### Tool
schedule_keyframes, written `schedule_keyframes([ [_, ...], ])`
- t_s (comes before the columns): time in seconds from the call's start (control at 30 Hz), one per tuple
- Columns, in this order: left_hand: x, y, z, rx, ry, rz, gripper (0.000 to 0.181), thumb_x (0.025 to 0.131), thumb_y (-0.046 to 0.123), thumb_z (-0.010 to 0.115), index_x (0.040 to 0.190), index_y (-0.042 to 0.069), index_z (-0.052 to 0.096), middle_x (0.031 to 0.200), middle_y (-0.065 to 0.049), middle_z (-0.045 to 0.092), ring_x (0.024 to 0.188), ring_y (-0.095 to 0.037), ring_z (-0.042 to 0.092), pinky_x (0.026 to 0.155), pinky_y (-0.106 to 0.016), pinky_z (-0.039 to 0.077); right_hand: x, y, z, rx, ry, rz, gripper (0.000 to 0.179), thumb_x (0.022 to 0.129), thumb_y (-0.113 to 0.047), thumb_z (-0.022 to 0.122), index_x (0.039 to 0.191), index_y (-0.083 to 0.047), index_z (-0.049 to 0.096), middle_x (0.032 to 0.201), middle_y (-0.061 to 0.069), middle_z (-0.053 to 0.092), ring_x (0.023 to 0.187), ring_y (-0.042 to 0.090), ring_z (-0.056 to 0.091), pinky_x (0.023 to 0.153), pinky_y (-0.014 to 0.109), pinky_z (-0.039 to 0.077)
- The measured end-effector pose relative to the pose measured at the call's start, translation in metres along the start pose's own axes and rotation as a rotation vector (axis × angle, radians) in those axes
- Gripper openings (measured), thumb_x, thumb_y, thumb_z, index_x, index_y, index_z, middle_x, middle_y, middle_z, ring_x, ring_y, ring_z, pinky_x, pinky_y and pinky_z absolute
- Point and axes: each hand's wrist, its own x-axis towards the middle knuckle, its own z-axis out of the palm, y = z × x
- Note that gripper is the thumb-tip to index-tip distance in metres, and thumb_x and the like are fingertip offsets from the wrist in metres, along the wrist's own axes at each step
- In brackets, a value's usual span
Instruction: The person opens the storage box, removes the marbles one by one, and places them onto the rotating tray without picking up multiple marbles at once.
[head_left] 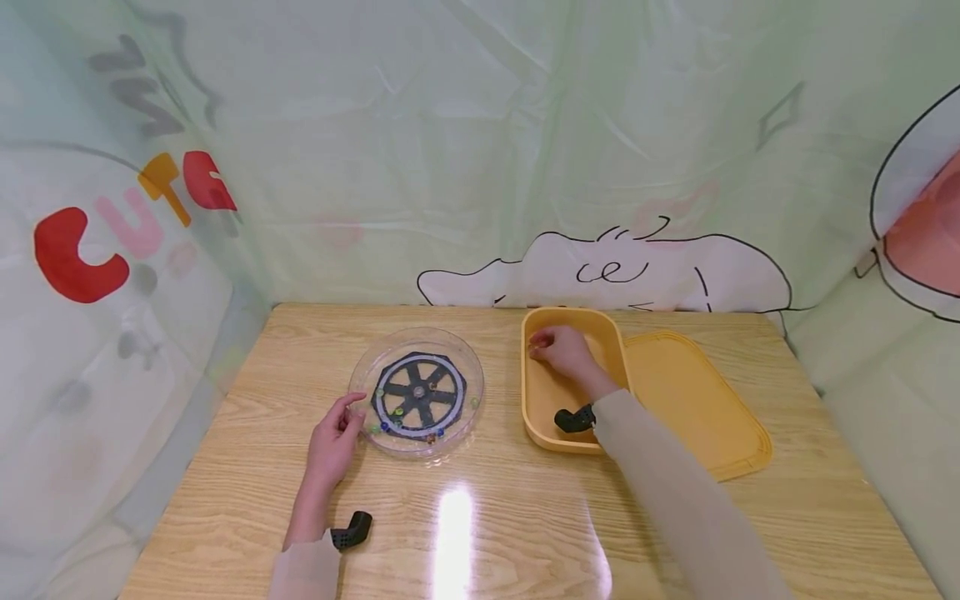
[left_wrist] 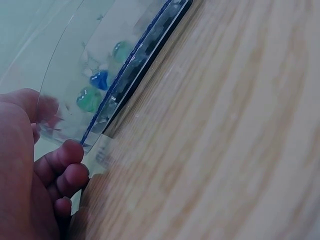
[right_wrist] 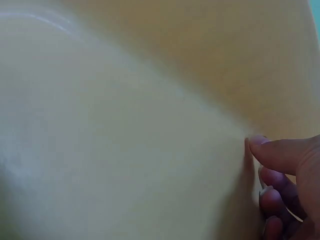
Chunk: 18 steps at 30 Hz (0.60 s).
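A clear round dish (head_left: 480,367) stands on the table, with several green, blue and brownish glass marbles (left_wrist: 89,99) inside. Under the marbles shows a black six-spoked wheel shape with a pale ring. My left hand (head_left: 333,442) holds the dish's left rim; in the left wrist view its fingers (left_wrist: 67,155) curl at the clear wall. My right hand (head_left: 566,350) reaches into a yellow rectangular container (head_left: 553,400), near its far left side. The right thumb (right_wrist: 275,152) and fingers come together low against the container's surface; whether anything small is between them is hidden.
A flat yellow lid (head_left: 693,400) lies right of the container, partly under the right forearm. Behind the wooden table (head_left: 510,517) hangs a pale printed curtain (head_left: 375,167). Black wrist mounts (head_left: 351,531) sit at both sleeves.
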Motion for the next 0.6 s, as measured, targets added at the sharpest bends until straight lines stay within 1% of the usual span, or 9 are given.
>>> schedule_keyframes([
  [0.07, 0.0001, 0.0008, 0.0014, 0.002, 0.003, -0.001, 0.027, 0.101, 0.017, 0.059, 0.127, 0.016, 0.065, 0.077, -0.003, 0.048, 0.064, -0.016, 0.045, 0.06, -0.028, 0.037, -0.0015, 0.0002, -0.0001, -0.006, 0.0, 0.002, 0.022, 0.089, -0.014, 0.076, 0.106, -0.001, 0.073, 0.096, 0.01, 0.068, 0.089, 0.025, 0.059, 0.081, 0.035, 0.049],
  [0.33, -0.0004, 0.0029, 0.0016, 0.002, -0.003, -0.005, 0.027, 0.101, 0.018, 0.057, 0.127, 0.017, 0.064, 0.077, -0.004, 0.047, 0.064, -0.019, 0.044, 0.059, -0.028, 0.036, -0.0009, 0.0006, 0.0001, -0.034, -0.011, 0.001, 0.02, 0.09, -0.017, 0.075, 0.105, -0.004, 0.074, 0.095, 0.008, 0.069, 0.09, 0.024, 0.059, 0.084, 0.036, 0.048],
  [0.6, -0.0006, 0.0025, 0.0016, 0.009, -0.005, -0.012, 0.026, 0.102, 0.018, 0.057, 0.127, 0.016, 0.064, 0.078, -0.005, 0.047, 0.064, -0.02, 0.045, 0.059, -0.028, 0.036, -0.004, -0.0051, -0.0035, -0.04, -0.029, 0.004, 0.019, 0.09, -0.014, 0.075, 0.105, -0.002, 0.073, 0.097, 0.01, 0.07, 0.09, 0.025, 0.061, 0.084, 0.038, 0.048],
])
